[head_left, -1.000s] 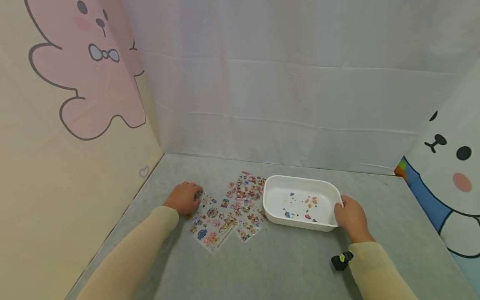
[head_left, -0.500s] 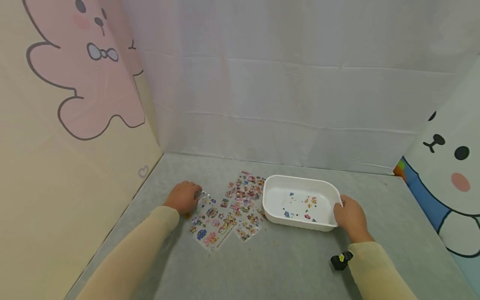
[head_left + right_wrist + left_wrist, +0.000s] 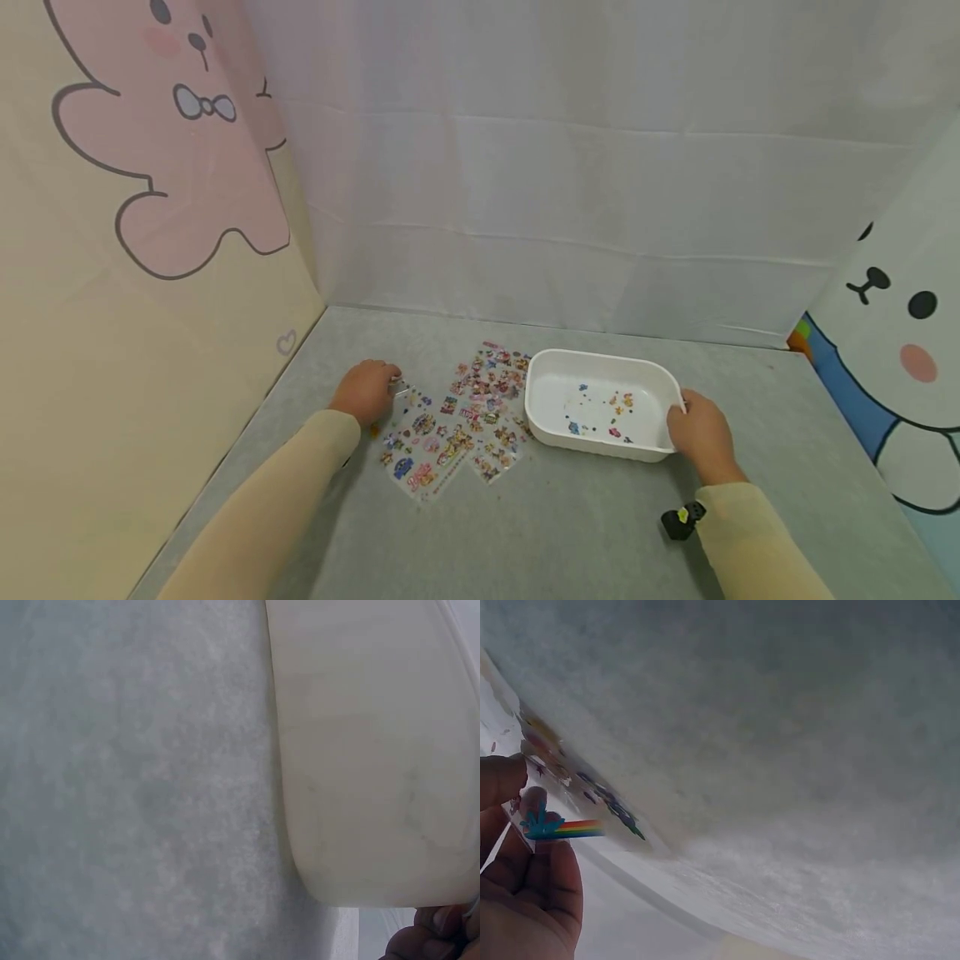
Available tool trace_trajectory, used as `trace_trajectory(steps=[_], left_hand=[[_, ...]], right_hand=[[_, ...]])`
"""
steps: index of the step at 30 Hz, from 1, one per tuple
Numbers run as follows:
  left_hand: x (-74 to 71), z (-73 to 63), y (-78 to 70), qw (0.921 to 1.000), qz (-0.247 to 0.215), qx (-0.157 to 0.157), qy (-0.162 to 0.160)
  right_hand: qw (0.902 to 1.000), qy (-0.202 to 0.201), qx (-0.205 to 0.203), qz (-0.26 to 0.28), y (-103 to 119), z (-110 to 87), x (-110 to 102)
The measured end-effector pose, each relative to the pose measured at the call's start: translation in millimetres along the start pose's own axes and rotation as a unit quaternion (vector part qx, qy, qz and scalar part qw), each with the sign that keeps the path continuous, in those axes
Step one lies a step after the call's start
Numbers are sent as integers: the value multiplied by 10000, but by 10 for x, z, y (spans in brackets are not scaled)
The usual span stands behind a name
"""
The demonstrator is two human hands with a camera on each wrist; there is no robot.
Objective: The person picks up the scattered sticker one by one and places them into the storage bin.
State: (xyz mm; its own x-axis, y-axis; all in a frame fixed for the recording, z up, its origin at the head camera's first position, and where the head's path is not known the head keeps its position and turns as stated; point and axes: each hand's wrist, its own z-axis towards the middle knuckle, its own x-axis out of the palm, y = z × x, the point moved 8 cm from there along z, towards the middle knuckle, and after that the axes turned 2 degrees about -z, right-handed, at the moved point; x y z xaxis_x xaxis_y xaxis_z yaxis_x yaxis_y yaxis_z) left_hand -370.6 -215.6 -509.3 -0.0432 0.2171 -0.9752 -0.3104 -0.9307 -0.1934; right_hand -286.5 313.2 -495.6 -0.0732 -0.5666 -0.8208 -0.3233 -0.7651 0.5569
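My left hand (image 3: 365,392) pinches the far left corner of a clear sticker sheet (image 3: 423,454) printed with small cartoon figures. In the left wrist view the thumb and fingers close on that sheet's edge, where a rainbow-striped sticker (image 3: 577,829) shows in front of the fingers. The rest of the sheet lies on the grey table. My right hand (image 3: 701,433) grips the right end of a shallow white plastic tray (image 3: 600,444), which has several small coloured figures on its floor. In the right wrist view the fingers (image 3: 431,937) curl at the tray's corner, mostly out of frame.
More sticker sheets (image 3: 498,367) overlap between the left hand's sheet and the tray, reaching the tray's left end. The grey table (image 3: 525,542) is bounded by a pale curtain (image 3: 570,208) behind and printed cloths at both sides. A black device (image 3: 681,522) sits at the right wrist.
The left hand has shifted and turned slightly at the sheet's corner, whose edge now shows bright beyond the fingertips. The right hand and the tray have stayed put.
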Motion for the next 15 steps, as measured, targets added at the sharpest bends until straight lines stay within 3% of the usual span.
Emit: trace_trajectory(steps=[9, 15], left_hand=[[62, 15, 93, 9921, -888, -774, 437], [44, 30, 107, 9869, -1190, -942, 549]], right_hand=[[10000, -45, -40, 3, 15, -1, -5], [9998, -87, -141, -74, 22, -4, -15]])
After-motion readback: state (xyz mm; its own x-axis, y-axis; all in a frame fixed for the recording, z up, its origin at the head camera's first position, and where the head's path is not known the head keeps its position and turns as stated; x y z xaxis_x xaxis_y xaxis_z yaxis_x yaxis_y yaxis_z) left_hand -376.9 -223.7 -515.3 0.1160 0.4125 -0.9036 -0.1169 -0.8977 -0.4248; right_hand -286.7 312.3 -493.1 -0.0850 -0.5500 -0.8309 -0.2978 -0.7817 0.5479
